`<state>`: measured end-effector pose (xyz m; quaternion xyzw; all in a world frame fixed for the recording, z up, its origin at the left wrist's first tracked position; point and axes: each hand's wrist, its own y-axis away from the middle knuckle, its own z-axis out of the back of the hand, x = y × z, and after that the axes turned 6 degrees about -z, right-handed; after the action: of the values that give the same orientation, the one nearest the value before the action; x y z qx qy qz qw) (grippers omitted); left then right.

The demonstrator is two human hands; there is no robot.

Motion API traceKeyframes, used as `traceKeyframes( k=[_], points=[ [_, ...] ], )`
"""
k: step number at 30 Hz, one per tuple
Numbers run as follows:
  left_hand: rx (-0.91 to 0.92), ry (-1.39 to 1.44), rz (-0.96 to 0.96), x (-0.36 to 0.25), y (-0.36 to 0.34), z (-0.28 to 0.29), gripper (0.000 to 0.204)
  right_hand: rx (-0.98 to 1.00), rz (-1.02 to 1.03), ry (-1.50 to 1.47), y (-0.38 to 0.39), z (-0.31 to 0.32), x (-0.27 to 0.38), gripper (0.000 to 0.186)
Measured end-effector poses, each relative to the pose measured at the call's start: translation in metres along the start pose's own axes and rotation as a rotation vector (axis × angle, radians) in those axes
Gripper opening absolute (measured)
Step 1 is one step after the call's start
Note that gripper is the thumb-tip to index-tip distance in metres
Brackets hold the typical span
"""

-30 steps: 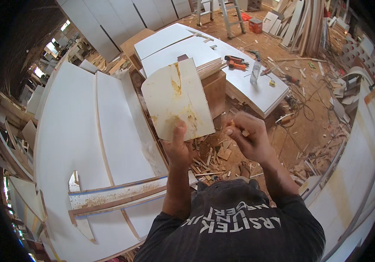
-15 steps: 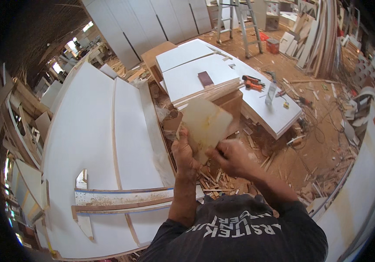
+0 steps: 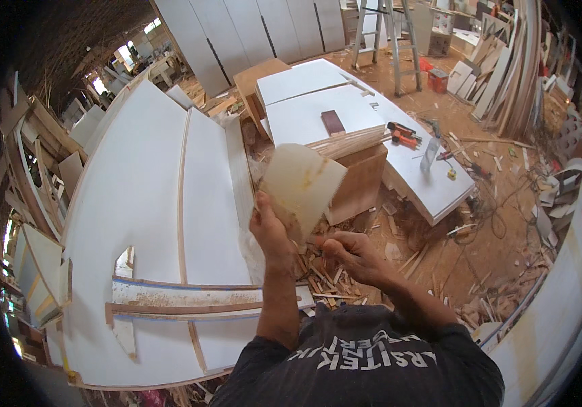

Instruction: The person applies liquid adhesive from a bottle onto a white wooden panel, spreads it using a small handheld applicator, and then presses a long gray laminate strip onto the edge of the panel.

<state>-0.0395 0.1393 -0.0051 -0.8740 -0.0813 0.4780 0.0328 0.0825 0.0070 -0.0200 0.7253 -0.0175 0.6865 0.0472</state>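
A pale cream, squarish container-like piece (image 3: pixel 302 182) with yellow-brown stains is tilted up in front of me. My left hand (image 3: pixel 270 234) is closed around its lower left edge. Close to the bottom corner of that piece, my right hand (image 3: pixel 353 254) has its fingers curled together. Something small and reddish shows at its fingertips, too small to name. Whether the right hand touches the pale piece I cannot tell.
Large white panels (image 3: pixel 128 203) lie on my left, with a narrow strip assembly (image 3: pixel 189 302) across them. Ahead, stacked white boards (image 3: pixel 304 102) hold a dark red block (image 3: pixel 333 122), an orange-black tool (image 3: pixel 405 134) and a clear bottle (image 3: pixel 430 154). Wood scraps (image 3: pixel 335 281) litter the floor.
The pale piece has moved left and turned, its broad face now showing more squarely. My right hand has dropped slightly toward its lower corner. The whole view has shifted a little.
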Motion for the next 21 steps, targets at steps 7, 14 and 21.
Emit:
traceKeyframes(
  k=[7, 14, 21],
  points=[
    [0.073, -0.105, -0.038, 0.025, 0.024, -0.004, 0.044, -0.014, -0.009, 0.171, -0.013, 0.001, -0.023, 0.027],
    [0.045, -0.179, -0.089, 0.02, 0.027, -0.008, 0.047, -0.072, 0.186, 0.245, -0.011, -0.019, -0.055, 0.027],
    [0.202, -0.222, -0.063, 0.037, 0.02, 0.018, 0.044, 0.06, -0.164, 0.149, -0.01, -0.003, -0.033, 0.033]
  ],
)
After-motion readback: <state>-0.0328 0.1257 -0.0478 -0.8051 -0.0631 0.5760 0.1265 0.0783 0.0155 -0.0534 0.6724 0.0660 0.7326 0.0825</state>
